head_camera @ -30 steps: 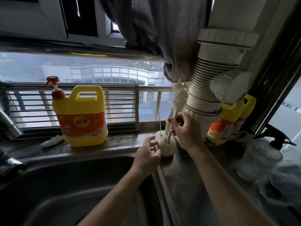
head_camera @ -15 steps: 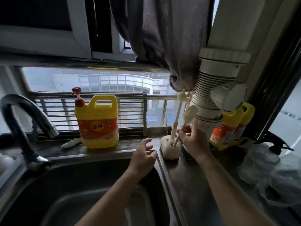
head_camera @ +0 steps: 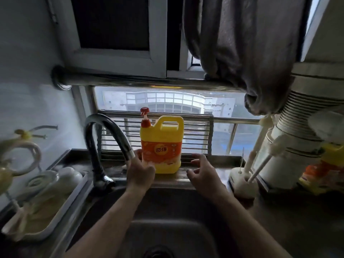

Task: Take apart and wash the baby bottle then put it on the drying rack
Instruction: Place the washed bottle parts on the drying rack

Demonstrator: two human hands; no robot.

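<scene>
A yellow dish-soap jug (head_camera: 161, 144) with a red pump stands on the sill behind the steel sink (head_camera: 167, 229). My left hand (head_camera: 140, 172) is at the jug's lower left corner, touching it beside the tap spout. My right hand (head_camera: 202, 172) hovers with fingers spread just right of the jug, holding nothing. The white brush holder (head_camera: 243, 180) with its bottle brushes (head_camera: 264, 161) stands on the counter to the right. A tray (head_camera: 46, 207) on the left carries pale bottle parts, blurred.
The curved metal tap (head_camera: 104, 138) rises at the sink's back left. A ribbed white duct (head_camera: 301, 127) and more yellow jugs (head_camera: 325, 164) crowd the right. A grey cloth (head_camera: 242, 53) hangs from the rail above. A metal grille backs the sill.
My right hand has let go of the brush, which now stands in its holder, and moved left. Both hands have shifted to the soap jug; the view has turned left.
</scene>
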